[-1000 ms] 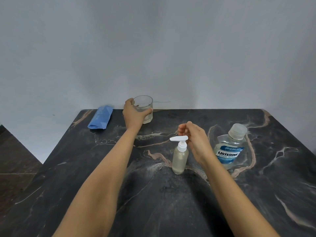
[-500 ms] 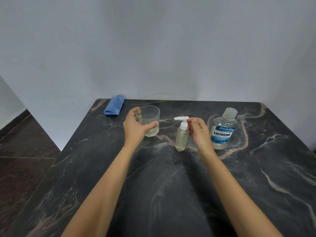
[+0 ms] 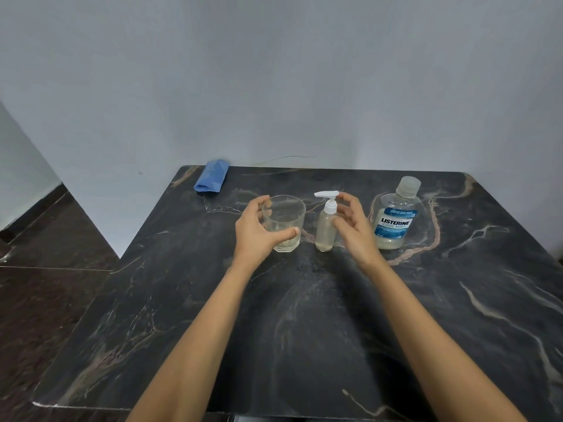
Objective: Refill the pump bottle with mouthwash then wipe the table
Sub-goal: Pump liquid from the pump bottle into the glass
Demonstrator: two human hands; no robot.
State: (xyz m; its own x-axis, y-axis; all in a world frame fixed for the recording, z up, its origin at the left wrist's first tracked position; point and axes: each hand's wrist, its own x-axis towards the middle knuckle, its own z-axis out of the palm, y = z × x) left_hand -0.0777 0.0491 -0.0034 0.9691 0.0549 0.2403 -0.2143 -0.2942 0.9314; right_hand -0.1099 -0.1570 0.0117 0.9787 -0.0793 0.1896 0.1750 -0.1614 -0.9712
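A small clear pump bottle (image 3: 324, 231) with a white pump head stands upright mid-table, holding pale liquid. Just left of it sits a clear glass (image 3: 285, 222) with a little liquid at the bottom; my left hand (image 3: 256, 236) grips it, thumb in front and fingers behind. My right hand (image 3: 355, 231) is beside the pump bottle on its right, fingers spread and curved, index tip by the pump head and thumb tip at the bottle's shoulder. A capped Listerine mouthwash bottle (image 3: 396, 222) stands to the right. A folded blue cloth (image 3: 212, 176) lies at the back left corner.
The dark marble table (image 3: 304, 330) ends at a wall behind and has its left edge over a dark tiled floor (image 3: 45, 284). The table's near half holds only my forearms.
My left hand has carried the glass from the back of the table to right beside the pump bottle. My right hand's fingers have loosened from their pinch on the pump head.
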